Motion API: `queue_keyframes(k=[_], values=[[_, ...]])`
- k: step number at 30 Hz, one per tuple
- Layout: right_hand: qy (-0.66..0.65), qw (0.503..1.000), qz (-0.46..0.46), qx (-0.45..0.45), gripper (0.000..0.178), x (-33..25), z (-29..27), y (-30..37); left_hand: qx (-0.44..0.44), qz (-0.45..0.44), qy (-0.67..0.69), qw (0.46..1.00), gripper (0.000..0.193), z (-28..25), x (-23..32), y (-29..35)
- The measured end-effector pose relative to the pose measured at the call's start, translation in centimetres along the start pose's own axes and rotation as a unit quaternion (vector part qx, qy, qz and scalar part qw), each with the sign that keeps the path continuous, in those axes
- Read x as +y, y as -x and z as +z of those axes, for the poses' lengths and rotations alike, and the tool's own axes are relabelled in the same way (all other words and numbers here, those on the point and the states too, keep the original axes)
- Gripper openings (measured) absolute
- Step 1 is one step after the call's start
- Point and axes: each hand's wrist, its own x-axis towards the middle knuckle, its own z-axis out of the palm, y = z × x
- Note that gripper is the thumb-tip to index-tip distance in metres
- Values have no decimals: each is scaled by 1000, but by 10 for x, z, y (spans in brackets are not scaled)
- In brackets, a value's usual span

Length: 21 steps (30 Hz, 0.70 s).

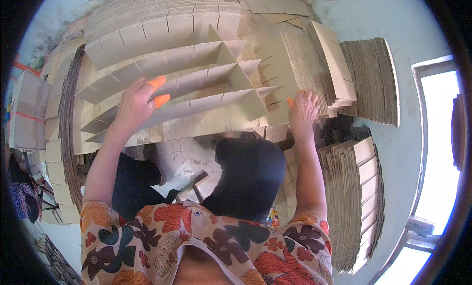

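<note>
A partly joined cardboard divider [196,102] lies across the table in front of me: several long slotted strips stand on edge, crossed by a strip near their right ends. Over the left part of its long strips is my left hand [137,102], open, thumb and forefinger apart in orange finger covers. My right hand [304,108] is at the near end of a stack of slotted cardboard strips [300,64], its fingers curled on a strip there. An orange cover shows on its thumb. Left of this hand is a flat slotted cardboard piece [273,81].
Behind the divider stand rows of slotted cardboard [162,27]. More stacks [368,78] lean by the right wall, with a tall pile [339,201] below. Dark-edged sheets [71,113] line the table's left side. My knees [250,172] are under the near table edge.
</note>
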Motion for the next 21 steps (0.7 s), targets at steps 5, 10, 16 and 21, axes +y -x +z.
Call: queue_keyframes(k=[5,10,16,21], values=[[70,998,-6,-2,24,-12,15,5,24,55,-57,997,37,6,7,26],[-5,995,86,-45,48,-22,-1,-4,-11,36,-55,998,37,13,5,37],[-18,995,89,-44,53,-22,5,-13,-68,2,-75,995,37,17,5,37],[-112,990,89,-13,42,-40,-3,-10,-59,14,-71,996,33,27,-8,46]])
